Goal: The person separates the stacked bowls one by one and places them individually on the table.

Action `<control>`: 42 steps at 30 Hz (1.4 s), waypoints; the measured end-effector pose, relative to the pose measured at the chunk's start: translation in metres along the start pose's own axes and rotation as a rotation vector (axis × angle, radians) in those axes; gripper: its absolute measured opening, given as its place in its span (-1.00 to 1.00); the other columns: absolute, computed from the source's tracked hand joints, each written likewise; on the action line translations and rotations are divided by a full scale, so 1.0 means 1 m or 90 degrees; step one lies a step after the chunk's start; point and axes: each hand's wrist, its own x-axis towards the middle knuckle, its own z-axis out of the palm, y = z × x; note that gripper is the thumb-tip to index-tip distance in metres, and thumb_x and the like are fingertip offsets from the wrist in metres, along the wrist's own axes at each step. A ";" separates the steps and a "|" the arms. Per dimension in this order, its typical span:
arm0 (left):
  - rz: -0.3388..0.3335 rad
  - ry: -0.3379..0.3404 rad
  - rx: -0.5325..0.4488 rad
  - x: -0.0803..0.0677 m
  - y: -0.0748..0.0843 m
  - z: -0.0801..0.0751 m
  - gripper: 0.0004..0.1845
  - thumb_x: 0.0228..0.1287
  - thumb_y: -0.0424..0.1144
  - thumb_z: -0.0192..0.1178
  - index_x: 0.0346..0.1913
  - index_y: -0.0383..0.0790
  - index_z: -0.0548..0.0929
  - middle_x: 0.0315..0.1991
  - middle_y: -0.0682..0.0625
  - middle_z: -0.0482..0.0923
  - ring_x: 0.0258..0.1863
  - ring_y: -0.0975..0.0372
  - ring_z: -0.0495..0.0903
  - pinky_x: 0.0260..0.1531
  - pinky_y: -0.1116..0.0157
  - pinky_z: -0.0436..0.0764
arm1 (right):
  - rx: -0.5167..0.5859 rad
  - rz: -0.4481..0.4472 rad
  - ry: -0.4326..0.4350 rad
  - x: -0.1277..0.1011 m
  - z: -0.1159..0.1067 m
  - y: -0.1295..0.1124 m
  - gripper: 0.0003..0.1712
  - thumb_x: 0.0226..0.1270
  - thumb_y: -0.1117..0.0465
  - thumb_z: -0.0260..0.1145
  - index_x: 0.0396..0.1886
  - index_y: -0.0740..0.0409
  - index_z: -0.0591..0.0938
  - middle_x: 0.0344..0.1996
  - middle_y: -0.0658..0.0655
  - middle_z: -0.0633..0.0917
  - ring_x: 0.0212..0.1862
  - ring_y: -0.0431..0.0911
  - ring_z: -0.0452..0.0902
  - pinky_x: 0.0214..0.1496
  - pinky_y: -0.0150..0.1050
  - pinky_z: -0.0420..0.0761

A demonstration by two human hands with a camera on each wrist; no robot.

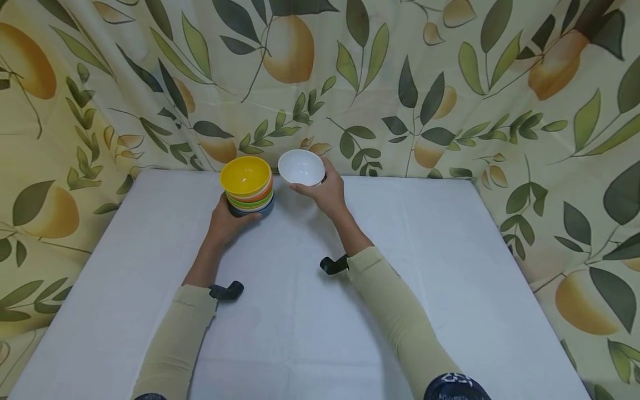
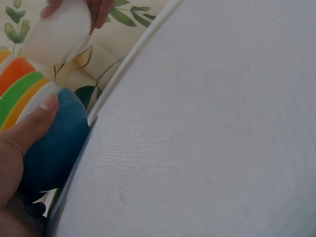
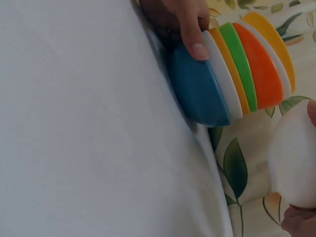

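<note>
A stack of several coloured bowls (image 1: 248, 190), yellow on top and blue at the bottom, stands near the far edge of the white table (image 1: 300, 311). My left hand (image 1: 226, 221) grips the stack from the near side, thumb on the blue bowl (image 2: 52, 143). The same stack (image 3: 232, 74) shows in the right wrist view. My right hand (image 1: 324, 191) holds a white bowl (image 1: 301, 167) by its rim, lifted just right of the stack. The white bowl (image 2: 57, 32) also appears at the top of the left wrist view and as the white bowl (image 3: 295, 158) at the right wrist view's edge.
A curtain printed with leaves and lemons (image 1: 450, 83) hangs behind and to both sides of the table. A white cloth covers the tabletop, whose near and right parts bear only my sleeved forearms (image 1: 400, 311).
</note>
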 end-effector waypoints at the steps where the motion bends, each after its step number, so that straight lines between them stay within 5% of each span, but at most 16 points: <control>1: -0.001 0.001 -0.001 0.000 0.000 0.000 0.19 0.12 -0.06 0.64 0.66 -0.09 0.06 0.52 -0.15 0.29 0.50 -0.06 0.27 0.57 -0.10 0.17 | -0.002 -0.003 0.000 0.000 0.001 0.001 0.05 -0.03 0.08 0.78 0.49 0.05 0.47 0.34 0.08 0.59 0.32 0.01 0.50 0.35 -0.10 0.59; 14: -0.018 -0.001 0.010 0.000 0.001 -0.001 0.17 0.14 -0.08 0.63 0.66 -0.15 0.05 0.54 -0.19 0.28 0.52 -0.07 0.25 0.58 -0.08 0.14 | 0.029 -0.035 0.006 -0.010 0.011 0.006 0.03 -0.04 0.12 0.78 0.45 0.10 0.48 0.33 0.09 0.59 0.33 0.02 0.52 0.36 -0.11 0.59; 42: -0.015 0.000 0.012 0.000 -0.002 0.000 0.17 0.16 -0.06 0.61 0.67 -0.11 0.04 0.55 -0.16 0.26 0.53 -0.06 0.24 0.59 -0.07 0.14 | -0.009 -0.007 0.002 -0.016 0.007 0.027 0.07 -0.08 0.09 0.79 0.44 0.16 0.47 0.31 0.16 0.60 0.31 0.07 0.52 0.34 0.01 0.58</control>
